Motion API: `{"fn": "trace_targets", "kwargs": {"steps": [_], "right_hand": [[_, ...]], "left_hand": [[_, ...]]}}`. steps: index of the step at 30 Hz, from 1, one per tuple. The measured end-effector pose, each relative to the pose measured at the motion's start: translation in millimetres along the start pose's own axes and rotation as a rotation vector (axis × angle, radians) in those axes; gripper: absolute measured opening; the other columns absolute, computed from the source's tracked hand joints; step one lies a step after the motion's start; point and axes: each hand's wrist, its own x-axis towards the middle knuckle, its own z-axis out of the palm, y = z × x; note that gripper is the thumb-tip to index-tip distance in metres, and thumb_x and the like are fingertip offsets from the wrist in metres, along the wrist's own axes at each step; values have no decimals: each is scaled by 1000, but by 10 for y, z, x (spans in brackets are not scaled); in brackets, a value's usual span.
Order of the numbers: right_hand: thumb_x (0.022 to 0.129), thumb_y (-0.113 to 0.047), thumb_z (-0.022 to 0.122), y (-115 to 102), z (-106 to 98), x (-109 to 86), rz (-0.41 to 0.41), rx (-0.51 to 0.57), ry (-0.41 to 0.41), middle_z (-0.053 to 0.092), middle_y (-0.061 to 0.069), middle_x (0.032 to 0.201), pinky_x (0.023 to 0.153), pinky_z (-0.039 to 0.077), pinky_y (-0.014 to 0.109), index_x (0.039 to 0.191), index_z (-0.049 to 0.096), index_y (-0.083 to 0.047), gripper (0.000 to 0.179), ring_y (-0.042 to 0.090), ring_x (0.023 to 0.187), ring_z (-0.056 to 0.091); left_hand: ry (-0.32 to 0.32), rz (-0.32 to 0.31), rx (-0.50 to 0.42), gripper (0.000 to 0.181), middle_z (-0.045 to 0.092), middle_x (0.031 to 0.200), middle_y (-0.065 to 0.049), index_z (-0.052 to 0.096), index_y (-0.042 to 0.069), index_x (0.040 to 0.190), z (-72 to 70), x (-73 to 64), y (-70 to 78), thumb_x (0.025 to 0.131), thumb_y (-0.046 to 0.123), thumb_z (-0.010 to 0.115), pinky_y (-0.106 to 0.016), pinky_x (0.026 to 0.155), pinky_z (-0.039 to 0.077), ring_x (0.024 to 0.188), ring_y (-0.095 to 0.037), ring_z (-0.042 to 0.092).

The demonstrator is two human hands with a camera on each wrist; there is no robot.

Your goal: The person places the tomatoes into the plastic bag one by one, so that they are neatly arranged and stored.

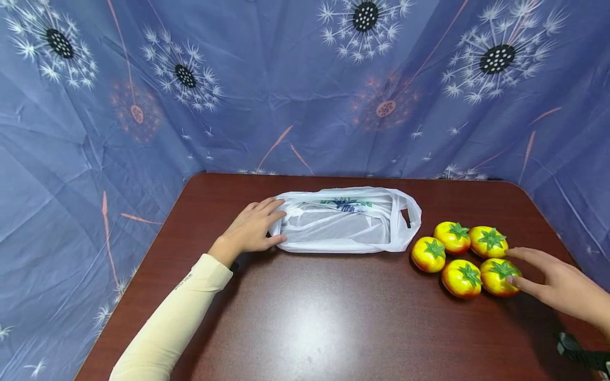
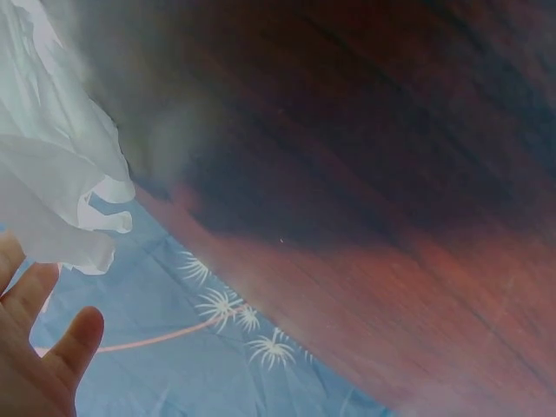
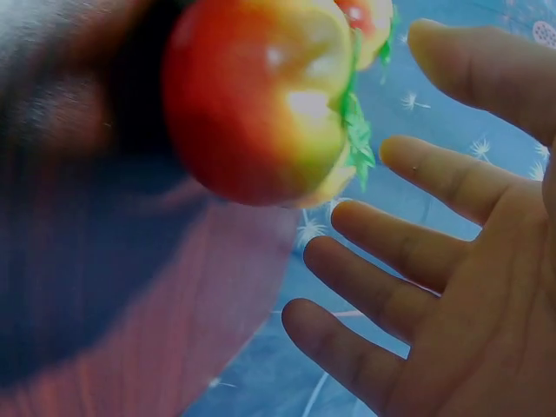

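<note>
A white plastic bag (image 1: 338, 227), spread into a long rectangle with a handle loop at its right end, lies at the table's far middle. My left hand (image 1: 254, 225) rests at the left end of that bag, fingers spread; the left wrist view shows the bag's loose edge (image 2: 52, 200) beside the fingers. Several yellow-and-red tomatoes (image 1: 461, 278) with green star-shaped tops sit grouped right of the bag. My right hand (image 1: 562, 283) reaches over the nearest right tomato (image 1: 495, 281), thumb and fingers apart. In the right wrist view, its palm faces a tomato (image 3: 252, 104) and holds nothing.
The brown wooden table (image 1: 305, 312) has rounded far corners. A blue curtain (image 1: 276, 106) with dandelion prints hangs along its back and sides. A black wrist strap (image 1: 581, 354) is on my right arm.
</note>
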Motion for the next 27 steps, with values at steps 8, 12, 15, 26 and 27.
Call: {"fn": "trace_targets", "kwargs": {"steps": [8,12,15,26,27], "right_hand": [[91,-27,71,10,135,-93,18,22,-14,45,39,131,85,39,66,134,47,9,62,57,114,44],[90,-30,72,4,137,-77,44,28,-42,43,40,133,85,39,68,136,45,9,66,58,116,43],[88,-31,74,-2,141,-59,48,30,-49,43,40,134,86,38,68,137,44,9,70,58,117,42],[81,-30,81,29,190,-46,27,33,-20,44,43,131,88,37,67,139,39,13,83,60,115,44],[81,-30,81,31,194,-41,27,31,-18,44,43,131,88,38,67,139,40,13,83,60,115,44]], "left_hand": [[-11,2,10,64,42,157,-7,58,16,137,35,-22,5,89,59,60,-50,112,37,148,-28,35],[0,7,26,62,44,155,-7,59,16,135,34,-44,-6,89,58,60,-49,112,37,147,-27,36],[5,4,42,62,45,154,-6,59,16,135,35,-50,-16,89,58,60,-49,113,36,147,-27,37],[-4,12,36,62,45,154,-7,59,15,136,52,-36,4,90,57,60,-49,114,35,148,-29,35],[-4,13,41,62,46,154,-7,59,15,136,51,-35,4,90,57,60,-49,114,35,148,-28,36]]}}
